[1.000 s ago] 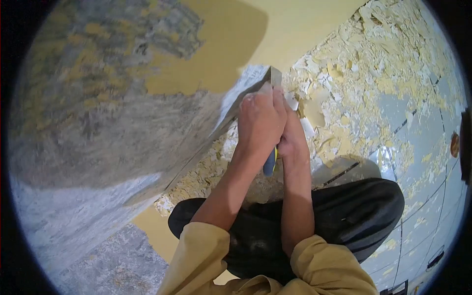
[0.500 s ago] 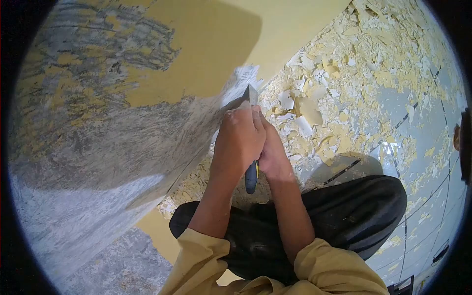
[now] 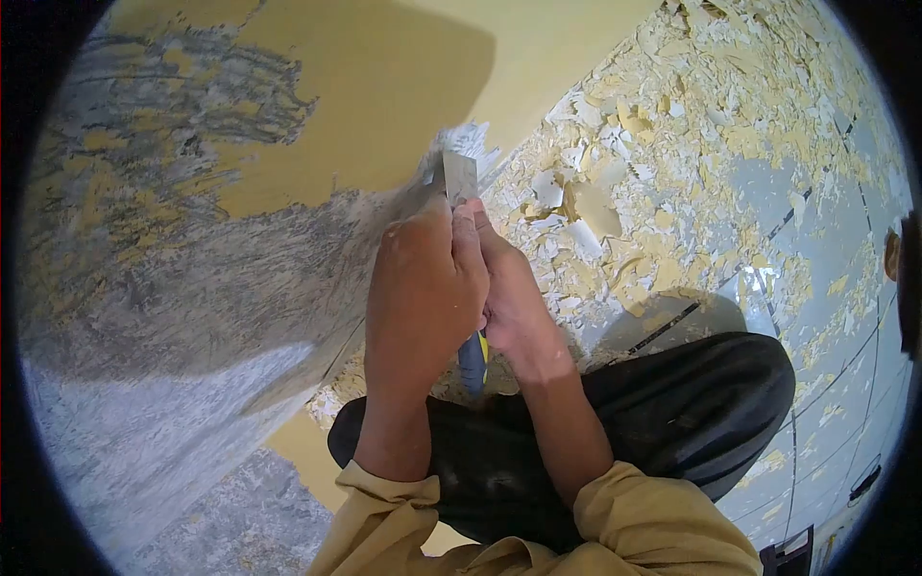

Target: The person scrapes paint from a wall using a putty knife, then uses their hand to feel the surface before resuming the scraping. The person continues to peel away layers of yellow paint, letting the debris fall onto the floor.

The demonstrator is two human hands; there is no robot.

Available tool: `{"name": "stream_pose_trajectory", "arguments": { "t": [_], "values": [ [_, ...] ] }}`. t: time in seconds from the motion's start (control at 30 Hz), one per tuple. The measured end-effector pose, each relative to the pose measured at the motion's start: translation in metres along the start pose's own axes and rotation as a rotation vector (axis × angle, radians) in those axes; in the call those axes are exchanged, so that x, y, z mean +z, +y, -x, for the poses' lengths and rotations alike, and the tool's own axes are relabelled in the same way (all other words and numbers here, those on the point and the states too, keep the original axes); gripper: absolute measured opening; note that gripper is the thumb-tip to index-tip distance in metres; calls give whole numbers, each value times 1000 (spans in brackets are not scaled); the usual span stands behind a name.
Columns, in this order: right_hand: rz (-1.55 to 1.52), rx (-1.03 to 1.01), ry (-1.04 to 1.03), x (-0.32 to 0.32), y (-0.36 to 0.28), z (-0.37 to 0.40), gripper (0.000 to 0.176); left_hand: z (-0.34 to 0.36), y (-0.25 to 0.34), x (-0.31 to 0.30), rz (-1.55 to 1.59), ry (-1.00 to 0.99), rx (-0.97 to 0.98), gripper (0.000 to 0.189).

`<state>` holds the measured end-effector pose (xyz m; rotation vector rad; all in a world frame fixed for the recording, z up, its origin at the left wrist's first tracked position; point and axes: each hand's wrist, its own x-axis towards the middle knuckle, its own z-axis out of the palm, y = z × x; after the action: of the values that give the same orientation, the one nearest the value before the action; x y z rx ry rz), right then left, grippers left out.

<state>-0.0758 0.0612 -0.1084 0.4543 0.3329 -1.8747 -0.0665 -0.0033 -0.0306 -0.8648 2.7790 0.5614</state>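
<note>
A scraper (image 3: 461, 177) with a flat metal blade and a dark grey and yellow handle is held in both my hands. My left hand (image 3: 427, 288) is closed round it, with fingers stretched along toward the blade. Pressed beside it, my right hand (image 3: 520, 299) is also closed on the scraper, and the two hands hide most of the handle. The handle's butt end sticks out below them. At the wall's lower part, the blade tip lies by a whitish scraped patch (image 3: 465, 142) in the yellow paint (image 3: 384, 106).
Bare grey wall (image 3: 259, 269) with scratch marks spreads to the left. Yellow and white paint flakes (image 3: 663, 192) thickly cover the floor along the wall. Grey floor tiles (image 3: 759, 326) with dark lines show at the right. My bent legs (image 3: 672, 413) in dark trousers are below my hands.
Both hands and the scraper have shifted left, nearer the wall surface. The blade has turned, so its broad face shows more, and the handle leans differently.
</note>
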Motion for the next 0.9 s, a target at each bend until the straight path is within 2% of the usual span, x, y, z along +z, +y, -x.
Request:
{"name": "stream_pose_trajectory", "arguments": {
  "t": [0.1,0.17,0.27,0.4,0.5,0.67,0.77,0.83,0.9],
  "values": [
    [-21,-23,-23,0,1,-5,48,0,1,5,48,13,-75,33],
    [-31,-29,-24,-5,4,-8,48,1,2,8,-63,207,101,31],
    [-34,-41,-29,-3,3,-9,50,0,5,10,37,197,76,30],
    [-5,-56,-20,-5,-1,-8,51,-6,3,17,13,184,87,30],
    [32,-72,-16,-9,-5,-9,52,-11,2,24,-41,251,134,30],
    [102,-61,-28,-13,-9,-11,52,-13,-6,32,100,226,95,30],
    [105,-118,39,-14,-4,-22,49,-16,-9,40,181,277,68,31],
    [52,-171,287,-5,0,-27,44,-18,-9,46,131,307,71,32],
    [68,-185,211,-5,4,-27,42,-17,-12,44,107,339,102,36]
  ]
}}
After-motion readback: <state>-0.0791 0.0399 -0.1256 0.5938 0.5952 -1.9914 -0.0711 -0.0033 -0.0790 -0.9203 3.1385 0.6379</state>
